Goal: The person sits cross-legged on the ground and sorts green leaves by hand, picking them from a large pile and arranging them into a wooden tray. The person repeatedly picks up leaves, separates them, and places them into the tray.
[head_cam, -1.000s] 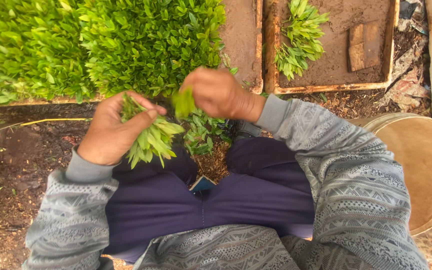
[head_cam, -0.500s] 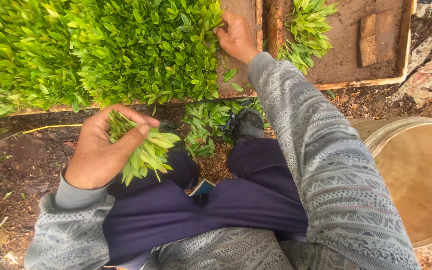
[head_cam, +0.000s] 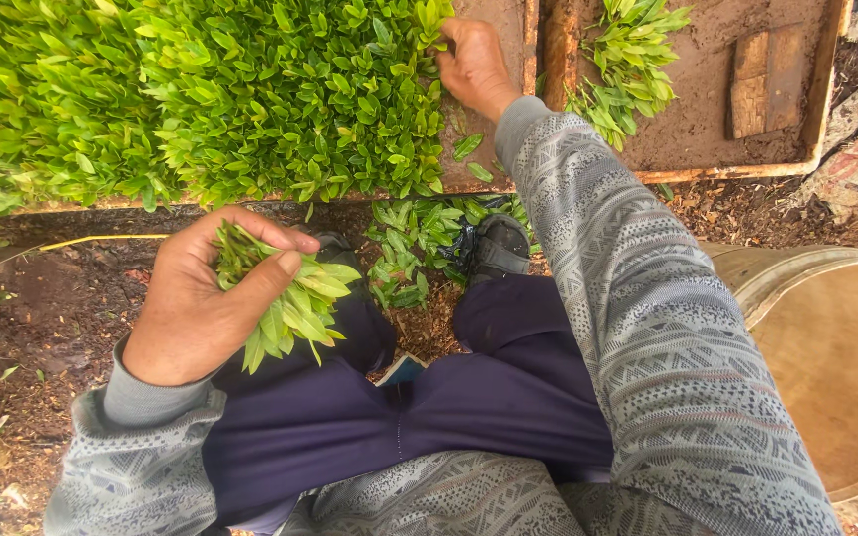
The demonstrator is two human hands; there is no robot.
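Ground: dark soil and mulch [head_cam: 62, 298] underfoot, strewn with bark and dry bits; the person sits low with knees apart, and bare earth lies open to the left.
Seedling bed: dense green seedlings [head_cam: 201, 99] fill the top left, bounded below by a wooden edge [head_cam: 250, 203] running across the view and at right by an upright board.
Right tray: wooden-framed tray [head_cam: 826, 89] of bare brown soil, top right, with a small clump of cuttings [head_cam: 628, 69] at its left side and a wooden block [head_cam: 762, 79] lying well apart from them.
Round container: tan, curved rim [head_cam: 747, 268] at right, just beside the right sleeve, narrowing room on that side.
Loose pile: leafy cuttings [head_cam: 414, 248] on the ground between the knees, just under the bed's edge.
Left hand [head_cam: 196, 308]: closed around a bunch of green cuttings [head_cam: 295, 303], leaves fanning out rightward over the thigh.
Right hand [head_cam: 474, 65]: stretched forward to the bed's right margin, fingers curled among the outermost seedlings; whether it grips one, I cannot tell.
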